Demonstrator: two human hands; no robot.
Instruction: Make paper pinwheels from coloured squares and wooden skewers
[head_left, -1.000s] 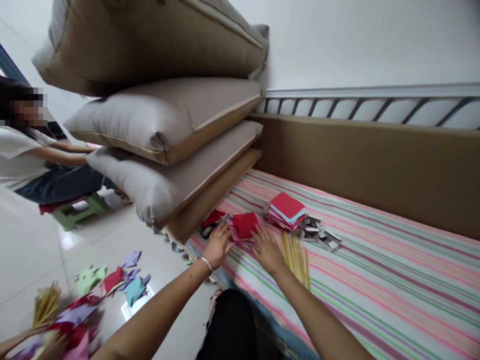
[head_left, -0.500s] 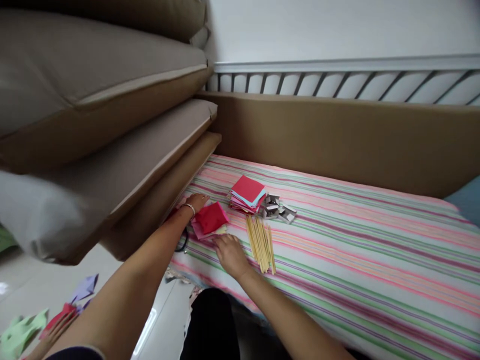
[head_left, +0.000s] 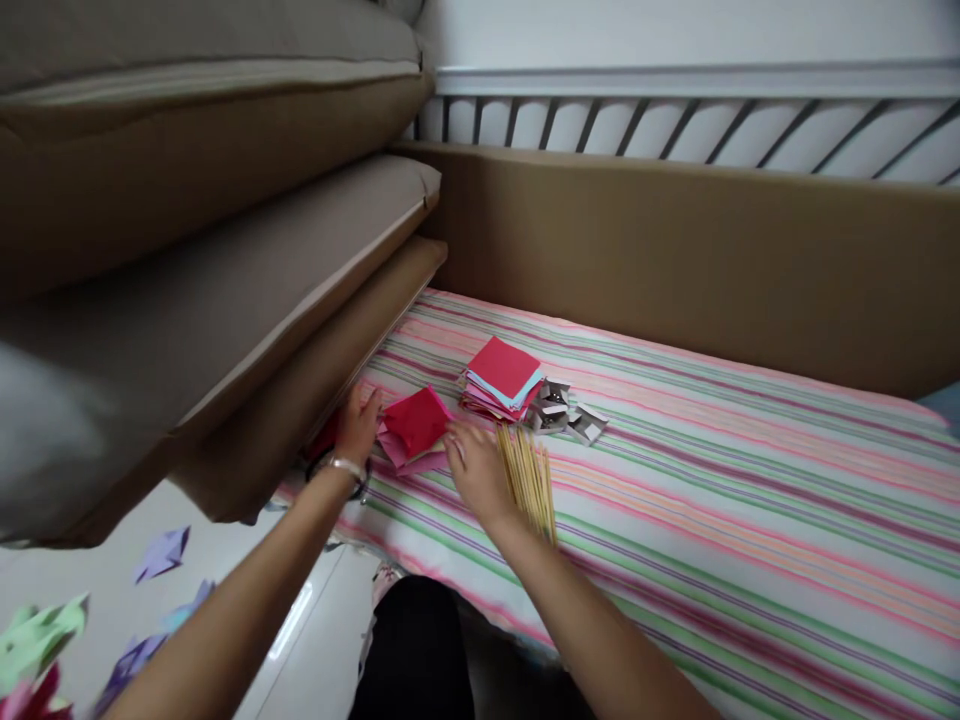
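Observation:
A folded red paper piece (head_left: pixel 417 420) lies over pink paper (head_left: pixel 405 462) on the striped bedding. My right hand (head_left: pixel 477 472) has its bent fingers at the right corner of the red piece and appears to pinch it. On the other side is my left hand (head_left: pixel 358 428), a bracelet at its wrist, its fingers spread just left of the papers. More red material (head_left: pixel 324 440) shows partly behind that hand. A dark cord-like loop lies under the left wrist, mostly covered. Thin wooden sticks (head_left: pixel 531 478) lie bunched beside my right hand.
Square coloured papers (head_left: pixel 504 368) are stacked behind the sticks. Small open boxes (head_left: pixel 587 424) sit right of the stack. Thick cushions (head_left: pixel 300 270) rise at the left, and a brown padded panel (head_left: pixel 675 260) runs along the back. Folded paper pieces (head_left: pixel 163 553) lie on the floor.
My left hand has drawn back to the left, off the far side of the papers. My right hand has moved forward to the red piece, which has shifted slightly left.

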